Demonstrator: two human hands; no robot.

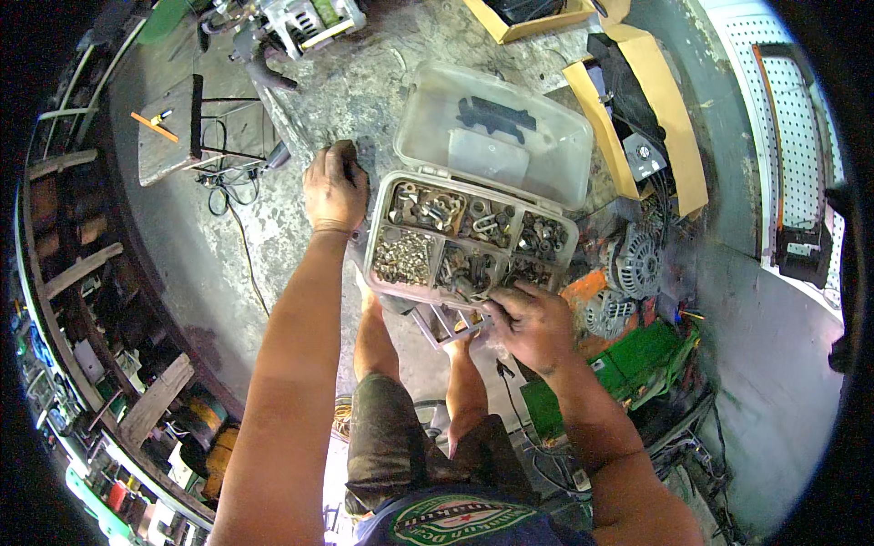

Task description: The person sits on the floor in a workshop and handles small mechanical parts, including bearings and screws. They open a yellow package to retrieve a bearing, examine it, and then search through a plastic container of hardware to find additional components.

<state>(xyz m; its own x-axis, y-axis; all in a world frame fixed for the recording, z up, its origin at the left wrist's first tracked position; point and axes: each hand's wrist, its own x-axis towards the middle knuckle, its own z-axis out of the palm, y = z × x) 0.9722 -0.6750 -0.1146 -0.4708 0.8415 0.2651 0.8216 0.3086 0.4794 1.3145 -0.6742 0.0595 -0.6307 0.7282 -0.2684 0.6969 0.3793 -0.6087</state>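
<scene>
A clear plastic compartment box (378, 246) lies in front of me with its hinged lid (555, 150) thrown back on the far side. Its sections hold bolts, nuts, washers and other small metal parts, with many small bright fasteners (403, 257) in the near left one. At the box's near right corner, my right hand (535, 328) grips the rim, its blackened fingers bent over the edge. My left hand (335, 191) is beside the box's left side, apart from it, with its fingers curled closed. Whatever may be inside that hand is hidden.
Open cardboard boxes (678, 136) with black cables stand at the far right. Alternators (635, 261) and a green metal box (628, 364) sit on the right. A low stool (168, 136) with a screwdriver is at the left, near wooden shelving (73, 268). A machine (300, 23) stands at the back.
</scene>
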